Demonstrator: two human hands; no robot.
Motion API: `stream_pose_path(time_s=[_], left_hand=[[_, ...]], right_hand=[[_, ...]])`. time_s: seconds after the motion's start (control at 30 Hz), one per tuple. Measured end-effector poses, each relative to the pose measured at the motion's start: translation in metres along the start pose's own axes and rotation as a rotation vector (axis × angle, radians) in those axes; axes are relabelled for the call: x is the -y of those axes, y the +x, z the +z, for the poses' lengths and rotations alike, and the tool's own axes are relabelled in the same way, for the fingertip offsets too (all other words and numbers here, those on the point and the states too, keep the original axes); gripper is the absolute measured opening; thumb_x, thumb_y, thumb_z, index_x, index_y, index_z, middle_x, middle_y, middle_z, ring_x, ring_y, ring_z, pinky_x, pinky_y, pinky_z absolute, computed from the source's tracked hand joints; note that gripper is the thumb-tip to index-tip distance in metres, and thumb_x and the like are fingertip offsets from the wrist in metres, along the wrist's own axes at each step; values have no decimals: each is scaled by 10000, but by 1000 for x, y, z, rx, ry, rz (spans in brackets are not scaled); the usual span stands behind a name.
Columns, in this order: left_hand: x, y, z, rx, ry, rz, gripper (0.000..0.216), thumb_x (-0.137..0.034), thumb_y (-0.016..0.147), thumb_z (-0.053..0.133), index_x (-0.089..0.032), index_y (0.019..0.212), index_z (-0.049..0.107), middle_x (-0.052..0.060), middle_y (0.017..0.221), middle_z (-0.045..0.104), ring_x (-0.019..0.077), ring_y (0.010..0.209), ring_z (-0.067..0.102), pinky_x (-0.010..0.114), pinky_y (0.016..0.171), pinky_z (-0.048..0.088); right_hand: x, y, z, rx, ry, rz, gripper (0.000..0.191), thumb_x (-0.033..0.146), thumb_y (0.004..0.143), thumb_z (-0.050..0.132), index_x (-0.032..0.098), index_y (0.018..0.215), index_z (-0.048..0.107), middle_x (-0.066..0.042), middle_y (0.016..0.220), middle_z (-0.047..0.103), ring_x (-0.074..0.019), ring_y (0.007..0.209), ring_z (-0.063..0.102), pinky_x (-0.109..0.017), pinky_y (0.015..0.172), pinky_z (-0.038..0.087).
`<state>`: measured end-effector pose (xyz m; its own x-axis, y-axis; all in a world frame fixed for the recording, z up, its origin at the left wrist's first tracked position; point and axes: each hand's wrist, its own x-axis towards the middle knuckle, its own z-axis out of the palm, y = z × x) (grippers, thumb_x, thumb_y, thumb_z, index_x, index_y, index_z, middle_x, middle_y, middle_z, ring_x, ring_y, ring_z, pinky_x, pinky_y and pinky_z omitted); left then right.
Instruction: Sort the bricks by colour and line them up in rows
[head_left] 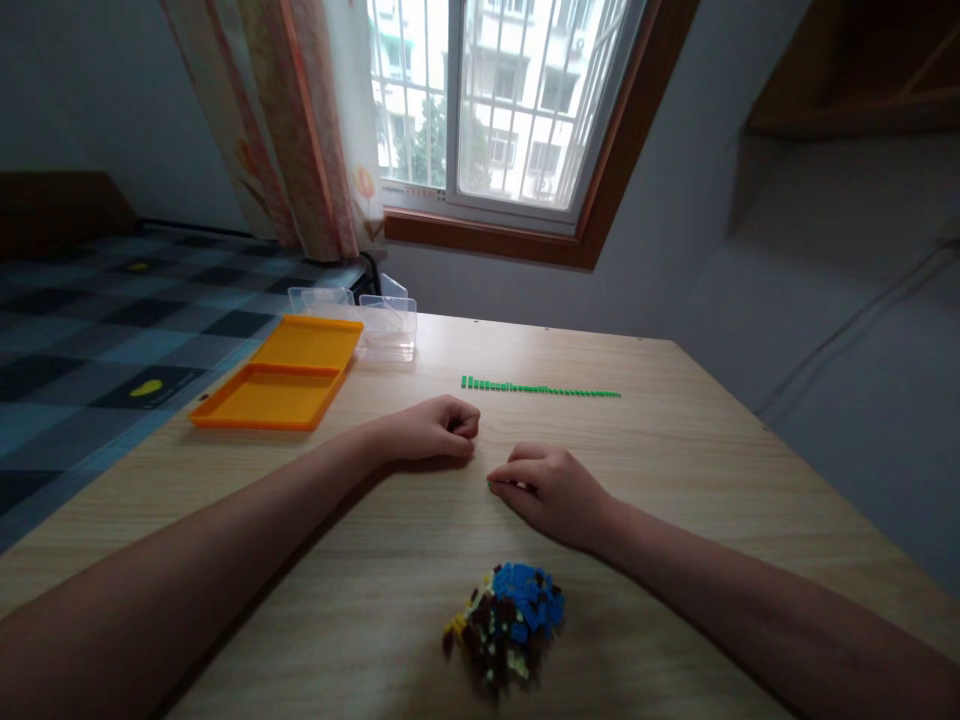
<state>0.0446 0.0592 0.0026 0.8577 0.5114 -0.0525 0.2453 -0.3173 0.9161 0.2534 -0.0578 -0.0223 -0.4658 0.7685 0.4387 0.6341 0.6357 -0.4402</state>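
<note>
My left hand (pixel 433 428) rests on the wooden table (pixel 675 480) as a loose fist; nothing shows inside it. My right hand (pixel 551 490) lies just to its right, fingertips pinched on a tiny green piece (pixel 491 486) against the tabletop. Beyond both hands a long row of small green bricks (pixel 540 388) runs left to right. A heap of small blue, brown, yellow and white bricks (pixel 510 620) sits close to me, between my forearms.
An open orange tray (pixel 281 372) lies at the table's back left, with clear plastic boxes (pixel 375 320) behind it. A bed with a checked cover (pixel 97 330) is on the left. A window and curtain stand behind the table.
</note>
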Motion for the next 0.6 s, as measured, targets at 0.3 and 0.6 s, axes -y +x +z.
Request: stream_pose_path(time_s=[0.3,0.6], left_hand=[[5,2,-4,4,15,-13,338,-222,707,664,-196,613,340,-72,562,352,75,529,314,230,490,206],[7,1,-4,-3,-22,-15,365,-261,725,675,-201,619,331,-75,558,359,72,505,321,224,482,223]], right_hand=[[3,2,1,15,-61,-14,146,184,929,594,192,901,737,-37,841,681,-140,770,627,-246,724,480],[-109,-3,-105,-319,-225,203,181,270,907,605,148,862,731,-55,793,673,-126,634,561,-248,625,448]])
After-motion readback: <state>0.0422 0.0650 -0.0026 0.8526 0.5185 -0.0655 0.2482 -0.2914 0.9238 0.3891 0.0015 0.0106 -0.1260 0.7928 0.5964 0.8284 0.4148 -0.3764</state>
